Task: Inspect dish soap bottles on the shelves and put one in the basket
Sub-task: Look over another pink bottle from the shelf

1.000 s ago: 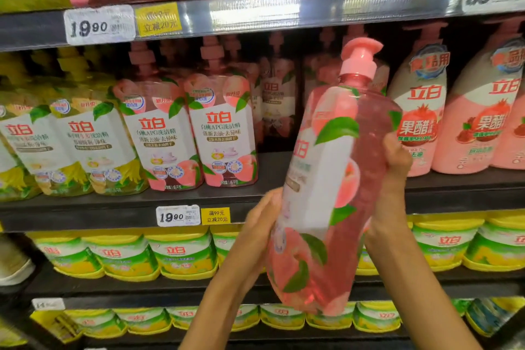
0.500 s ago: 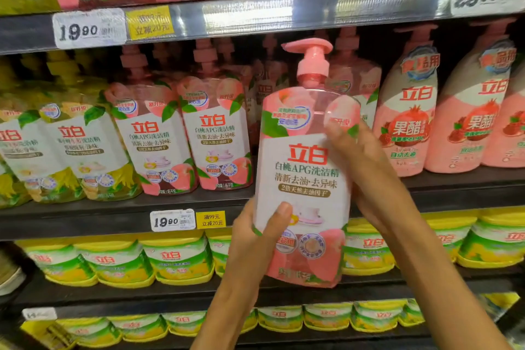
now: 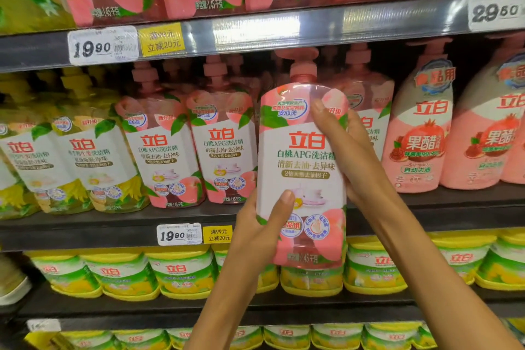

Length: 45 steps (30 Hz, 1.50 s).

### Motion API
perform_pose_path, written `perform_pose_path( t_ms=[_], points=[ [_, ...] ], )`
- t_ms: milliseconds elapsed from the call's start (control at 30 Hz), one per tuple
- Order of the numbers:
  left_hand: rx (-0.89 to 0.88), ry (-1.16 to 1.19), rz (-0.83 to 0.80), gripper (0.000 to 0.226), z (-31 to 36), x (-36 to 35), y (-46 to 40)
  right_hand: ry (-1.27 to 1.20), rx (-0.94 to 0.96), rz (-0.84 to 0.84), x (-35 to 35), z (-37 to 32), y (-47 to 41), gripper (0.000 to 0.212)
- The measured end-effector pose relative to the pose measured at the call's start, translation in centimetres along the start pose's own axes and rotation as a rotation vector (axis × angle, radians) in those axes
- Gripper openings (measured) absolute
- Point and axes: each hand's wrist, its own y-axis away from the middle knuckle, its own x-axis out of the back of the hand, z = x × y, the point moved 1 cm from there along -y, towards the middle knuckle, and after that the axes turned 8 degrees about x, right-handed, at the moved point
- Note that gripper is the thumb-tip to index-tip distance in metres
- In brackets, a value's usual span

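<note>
A pink peach dish soap bottle (image 3: 305,162) with a pump top is held upright in front of the middle shelf, its white front label facing me. My left hand (image 3: 261,233) grips its lower left side, thumb across the label. My right hand (image 3: 346,148) grips its upper right side, fingers over the label's top corner. More peach bottles (image 3: 159,150) stand on the shelf behind and to the left. No basket is in view.
Yellow lemon bottles (image 3: 71,162) stand at the left, pink pomegranate bottles (image 3: 420,133) at the right. Yellow-lidded tubs (image 3: 181,273) fill the lower shelves. Price tags (image 3: 179,234) hang on the shelf edges. The top shelf holds more peach bottles.
The bottle has been turned from side-on to label-forward and raised a little toward the shelf. My right hand shifted from its back to its upper right front.
</note>
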Motion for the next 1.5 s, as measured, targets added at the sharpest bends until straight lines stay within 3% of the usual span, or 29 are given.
perform_pose_path(
  t_ms=[133, 300, 433, 500, 567, 667, 767, 867, 933, 1000, 1167, 1233, 1333, 1500],
  points=[
    [-0.068, -0.097, 0.038, 0.064, 0.5, 0.4, -2.3, 0.107, 0.104, -0.045, -0.4, -0.1, -1.3, 0.050],
    [-0.110, -0.158, 0.062, 0.038, -0.6, 0.9, -4.6, 0.146, 0.226, -0.074, -0.2, 0.6, -2.3, 0.053],
    [-0.120, -0.130, 0.059, 0.054, -1.7, 1.0, -5.6, 0.138, 0.289, -0.086, 0.3, 2.0, -2.6, 0.051],
    [-0.128, -0.130, 0.048, 0.050, -2.1, 1.2, -6.0, 0.127, 0.314, -0.048, 0.5, 2.8, -2.7, 0.049],
    [-0.142, -0.130, 0.038, 0.047, -2.2, 1.4, -6.4, 0.123, 0.320, 0.008, 0.6, 3.3, -2.8, 0.061],
    [-0.154, -0.113, 0.024, 0.051, -2.2, 1.4, -6.9, 0.127, 0.394, 0.015, 0.6, 3.6, -3.1, 0.038],
    [-0.160, -0.112, 0.051, 0.061, -2.7, 1.2, -7.1, 0.215, 0.412, 0.024, 0.4, 3.8, -3.5, 0.040],
    [-0.147, -0.097, 0.109, 0.079, -3.3, 0.8, -6.9, 0.290, 0.449, 0.043, 0.3, 4.4, -3.3, 0.037],
    [-0.145, -0.142, 0.145, 0.079, -3.3, 0.5, -6.7, 0.265, 0.512, 0.095, 0.4, 4.4, -3.0, 0.056],
    [-0.134, -0.209, 0.194, 0.074, -3.1, 0.2, -6.4, 0.305, 0.578, 0.094, 0.4, 4.5, -2.9, 0.058],
    [-0.275, -0.460, 0.520, 0.080, -2.5, -0.6, -5.0, 0.391, 0.587, 0.070, 0.7, 4.0, -2.7, 0.052],
    [-0.312, -0.458, 0.550, 0.081, -2.4, -1.0, -5.1, 0.496, 0.605, 0.091, 0.7, 3.9, -2.7, 0.055],
    [-0.353, -0.408, 0.587, 0.068, -2.6, -1.3, -5.4, 0.635, 0.619, 0.134, 0.3, 3.8, -2.6, 0.061],
    [-0.478, -0.540, 0.684, 0.059, -2.8, -1.6, -6.0, 0.652, 0.565, 0.071, 0.0, 3.3, -2.6, 0.063]
  ],
)
